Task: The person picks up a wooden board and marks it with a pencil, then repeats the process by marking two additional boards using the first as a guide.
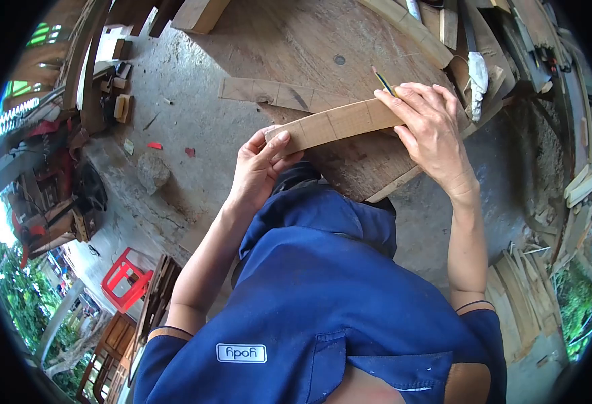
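Between my hands is a flat wooden strip [336, 126] with several dark pencil lines drawn across it. My left hand [259, 161] pinches its left end, thumb on top and fingers beneath. At the other end my right hand [430, 128] is closed over the strip, fingers on the far edge and thumb on the near edge. A pencil [384, 83] sticks out from under the right hand's fingers, pointing away from me. Beyond it a second marked wooden strip [242, 89] lies on the wooden workbench [296, 40], partly hidden by the first.
A wooden block [200, 15] stands at the bench's far left. On the right lie several boards [417, 34] and a tool with a white-wrapped handle [477, 77]. A red plastic stool [126, 279] and a machine [50, 195] are at left. Scrap wood [525, 296] leans at lower right.
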The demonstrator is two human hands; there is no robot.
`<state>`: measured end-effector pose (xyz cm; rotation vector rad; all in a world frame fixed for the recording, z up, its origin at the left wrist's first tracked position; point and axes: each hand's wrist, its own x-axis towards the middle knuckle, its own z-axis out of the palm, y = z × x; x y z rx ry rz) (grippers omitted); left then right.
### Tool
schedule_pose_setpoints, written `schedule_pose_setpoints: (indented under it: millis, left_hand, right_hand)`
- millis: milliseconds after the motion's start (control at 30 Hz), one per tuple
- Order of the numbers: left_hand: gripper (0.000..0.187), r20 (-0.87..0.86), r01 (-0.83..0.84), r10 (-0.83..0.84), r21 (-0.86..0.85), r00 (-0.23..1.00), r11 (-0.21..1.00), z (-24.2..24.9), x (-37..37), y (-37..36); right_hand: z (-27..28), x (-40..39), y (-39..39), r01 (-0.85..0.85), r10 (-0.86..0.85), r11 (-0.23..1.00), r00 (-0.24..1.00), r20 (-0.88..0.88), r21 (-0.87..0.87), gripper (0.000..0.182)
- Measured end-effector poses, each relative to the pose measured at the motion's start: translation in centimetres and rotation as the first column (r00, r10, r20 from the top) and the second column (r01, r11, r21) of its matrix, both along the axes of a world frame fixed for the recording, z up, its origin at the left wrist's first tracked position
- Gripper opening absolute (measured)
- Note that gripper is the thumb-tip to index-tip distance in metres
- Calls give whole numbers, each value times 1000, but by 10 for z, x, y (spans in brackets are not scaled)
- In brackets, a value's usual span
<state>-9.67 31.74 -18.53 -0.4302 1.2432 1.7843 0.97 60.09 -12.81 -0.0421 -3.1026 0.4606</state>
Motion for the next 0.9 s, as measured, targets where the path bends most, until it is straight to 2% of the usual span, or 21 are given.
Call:
schedule_pose_setpoints:
  millis: [133,533,900]
  left_hand:
    - [31,-77,24,-26,-23,997,999,5,1,4]
    - [35,-101,56,-58,-19,993,998,4,-4,6]
    - [39,-198,135,-136,-19,971,991,-2,-23,10]
  right_hand:
    - [2,-3,0,-2,1,1000,999,45,11,56]
    - [4,-9,13,-13,16,998,998,56,-54,58]
    - [3,1,7,93,-87,994,989,119,-49,59]
